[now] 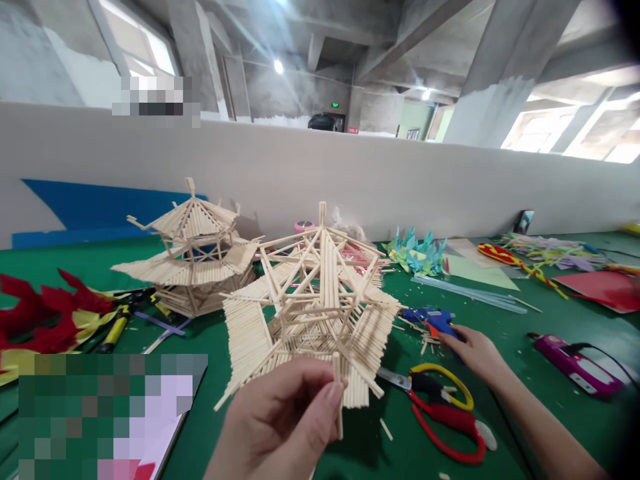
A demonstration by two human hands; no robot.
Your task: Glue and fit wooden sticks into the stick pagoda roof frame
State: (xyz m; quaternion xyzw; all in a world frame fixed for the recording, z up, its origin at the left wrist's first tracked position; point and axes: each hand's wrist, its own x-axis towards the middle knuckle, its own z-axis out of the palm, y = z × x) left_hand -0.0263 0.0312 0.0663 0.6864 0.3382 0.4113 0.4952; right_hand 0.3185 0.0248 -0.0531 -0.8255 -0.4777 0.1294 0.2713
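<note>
My left hand (287, 420) pinches a short wooden stick (338, 393) upright between thumb and fingers, just in front of a stick-built roof model (310, 313). My right hand (473, 350) reaches over the green table (525, 393) and rests its curled fingers on a blue glue gun (434, 321). A second, finished pavilion model of sticks (193, 263) stands behind to the left.
Scissors with red and yellow handles (440, 403) lie between my hands. Red and yellow paper shapes (45, 320) and pliers (120, 323) lie at left. Paper flowers (417, 253), clear glue sticks (470, 290), coloured paper and a purple device (575, 363) lie at right. A grey partition wall (350, 173) runs behind.
</note>
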